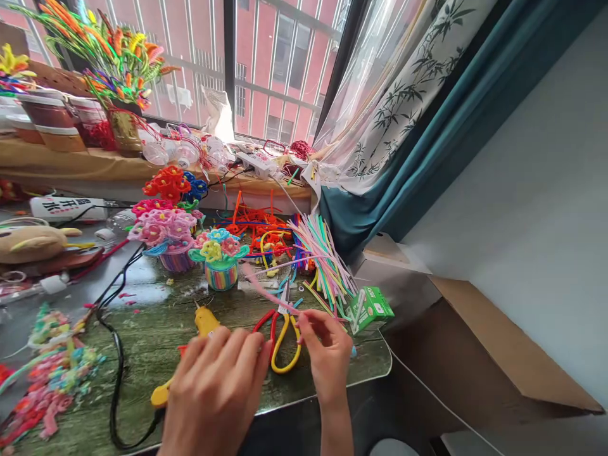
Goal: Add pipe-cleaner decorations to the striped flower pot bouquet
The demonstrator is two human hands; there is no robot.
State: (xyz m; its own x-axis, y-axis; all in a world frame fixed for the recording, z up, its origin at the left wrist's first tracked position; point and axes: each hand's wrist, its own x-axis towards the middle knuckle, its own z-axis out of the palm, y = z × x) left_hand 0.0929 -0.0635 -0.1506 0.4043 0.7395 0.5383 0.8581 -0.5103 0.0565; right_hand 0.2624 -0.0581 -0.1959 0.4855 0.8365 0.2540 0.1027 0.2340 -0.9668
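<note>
My right hand [327, 348] pinches one end of a pink pipe cleaner [268, 294] between thumb and fingertips. The stem slants up and left from there over the table. To its left, my left hand [218, 383] is turned with its back to me and its fingers are curled; whatever they hold is hidden. Between the hands lie scissors [286, 360] with one red and one yellow handle loop, blades pointing away. A yellow glue gun [206, 321] lies partly covered by my left hand. Beyond stand small striped pots of pipe-cleaner flowers, one pastel [221, 276] and one pink [177, 258].
A bundle of pastel pipe cleaners [323, 253] lies at the back right, beside a green box [373, 310]. Orange pipe cleaners [259, 225] are heaped behind. A black cord [118, 361] runs along the left, near finished pieces [61, 386]. An open cardboard box [513, 342] stands right.
</note>
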